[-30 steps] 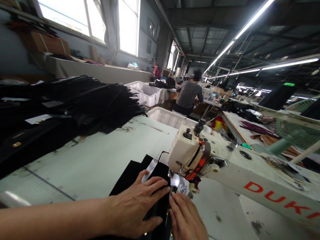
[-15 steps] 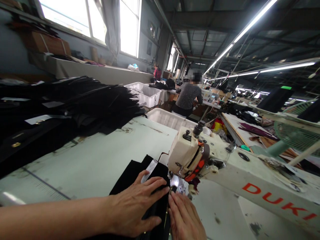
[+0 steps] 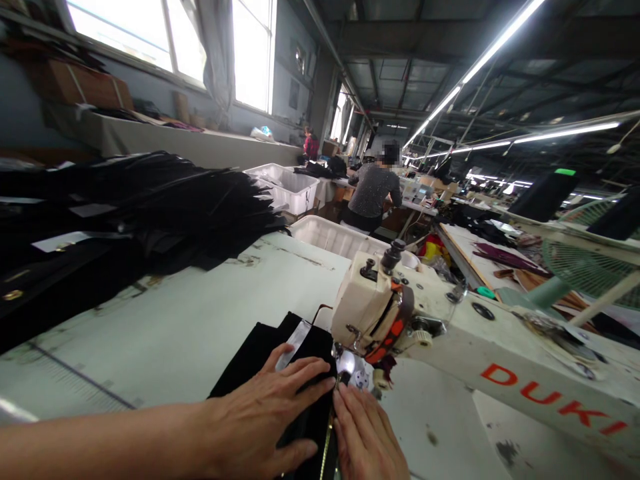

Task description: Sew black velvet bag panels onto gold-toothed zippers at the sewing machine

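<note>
My left hand [image 3: 267, 413] lies with fingers spread on a black fabric piece [image 3: 245, 360], pressing it to the table under the sewing machine head [image 3: 367, 310]. A white strip [image 3: 294, 345] rests on the fabric by my left thumb and index finger. My right hand [image 3: 367, 430] lies flat, fingers stretched out, along the fabric's right edge just in front of the needle area. A gold-toothed zipper [image 3: 327, 443] runs between both hands. The needle point itself is hidden by the machine head and glare from its lamp.
A large pile of black fabric pieces [image 3: 165, 207] covers the table's left side. White plastic bins [image 3: 320, 230] stand beyond the table. The machine arm [image 3: 530, 383] extends right, near a green fan [image 3: 590, 260]. A person [image 3: 373, 190] sits farther back.
The view has shifted slightly. More of the gold zipper shows between my hands. Both hands stay on the fabric in nearly the same pose.
</note>
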{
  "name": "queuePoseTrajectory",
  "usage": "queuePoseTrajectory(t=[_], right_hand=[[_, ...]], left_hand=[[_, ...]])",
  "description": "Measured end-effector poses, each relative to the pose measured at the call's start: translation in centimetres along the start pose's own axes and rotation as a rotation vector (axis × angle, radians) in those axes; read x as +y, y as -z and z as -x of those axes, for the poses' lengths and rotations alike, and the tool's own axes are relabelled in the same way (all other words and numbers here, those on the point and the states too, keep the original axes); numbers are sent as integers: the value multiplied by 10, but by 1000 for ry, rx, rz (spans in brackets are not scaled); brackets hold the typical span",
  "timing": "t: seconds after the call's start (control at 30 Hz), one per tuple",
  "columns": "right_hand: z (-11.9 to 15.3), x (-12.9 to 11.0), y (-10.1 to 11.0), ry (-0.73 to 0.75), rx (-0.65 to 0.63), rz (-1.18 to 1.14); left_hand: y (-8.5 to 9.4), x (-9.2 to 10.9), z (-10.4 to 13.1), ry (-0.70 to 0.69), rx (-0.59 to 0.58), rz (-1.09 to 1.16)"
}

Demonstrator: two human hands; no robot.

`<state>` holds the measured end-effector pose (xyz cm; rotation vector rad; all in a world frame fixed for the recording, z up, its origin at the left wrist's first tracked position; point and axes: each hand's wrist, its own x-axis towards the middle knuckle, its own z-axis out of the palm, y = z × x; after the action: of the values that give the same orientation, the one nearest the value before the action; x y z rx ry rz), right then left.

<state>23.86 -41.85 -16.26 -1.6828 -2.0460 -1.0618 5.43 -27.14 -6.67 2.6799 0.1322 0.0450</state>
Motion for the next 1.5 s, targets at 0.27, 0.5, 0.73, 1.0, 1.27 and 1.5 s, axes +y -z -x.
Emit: queuePoseTrajectory(t=[0.27,0.5,0.73,1.0,1.27,1.5], right_hand=[[0,2,0,20,-3,-3],[0,4,-4,3,-59,48],[1,0,-4,-58,-100,65],[2,7,-8,-28,-98,51],[7,11,-10,24,-87,58],[5,14,-10,28,-95,23]], left_hand=[[5,2,-4,15,-35,-14],[4,-4,-12,-6,0,-41],[1,-5,-11,-16,19,-59],[6,-6,-16,-31,10,-65],[3,-8,-13,-30,10,-54],[4,-13,-15,-55,38,-26]])
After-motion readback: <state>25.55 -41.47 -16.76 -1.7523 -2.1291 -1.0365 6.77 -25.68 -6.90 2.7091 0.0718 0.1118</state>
